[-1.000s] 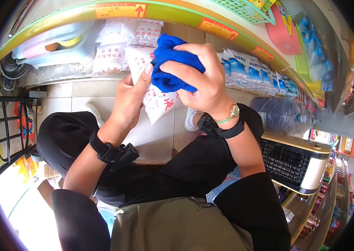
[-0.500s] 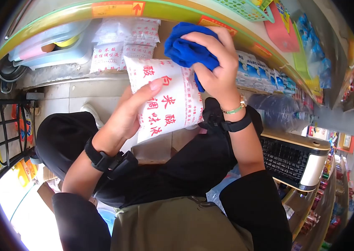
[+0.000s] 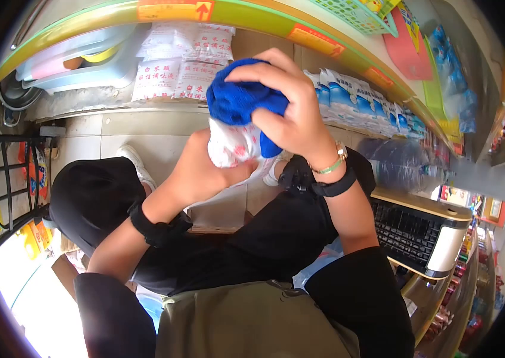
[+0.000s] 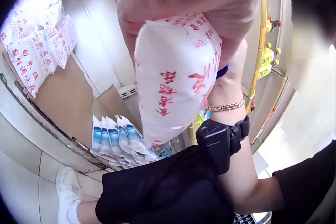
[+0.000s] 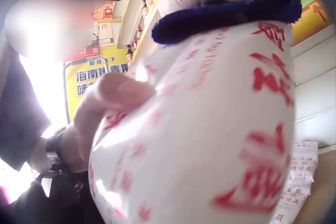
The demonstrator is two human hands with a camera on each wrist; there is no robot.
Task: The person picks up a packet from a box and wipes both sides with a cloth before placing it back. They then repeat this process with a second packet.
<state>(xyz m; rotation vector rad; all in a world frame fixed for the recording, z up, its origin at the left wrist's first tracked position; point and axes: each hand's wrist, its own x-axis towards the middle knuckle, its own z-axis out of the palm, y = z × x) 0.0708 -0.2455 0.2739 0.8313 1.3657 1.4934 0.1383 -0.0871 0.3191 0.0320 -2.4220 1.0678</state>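
A white plastic pouch with red characters [image 3: 228, 143] is held up between both hands in the head view. The left hand [image 3: 208, 170] grips its lower left side, fingers curled round it. A bunched blue cloth [image 3: 240, 95] lies over the pouch's top, and the right hand [image 3: 291, 107] holds it with bent fingers. The left wrist view shows the pouch [image 4: 173, 82] bulging below the fingers. In the right wrist view the cloth [image 5: 226, 19] lies along the upper edge of the pouch [image 5: 210, 124], with the left thumb or a finger on its side.
Similar pouches [image 3: 157, 74] are stacked on the low shelf ahead, near a clear plastic bin [image 3: 94, 74]. Blue-and-white packets [image 3: 360, 101] line the shelf at the right. A black rack [image 3: 14, 179] stands left, a black-and-cream appliance [image 3: 419, 235] right.
The pouch, broad side up half a second ago, is now tilted and bunched higher in the left hand. The right hand with the cloth has moved left and down onto it.
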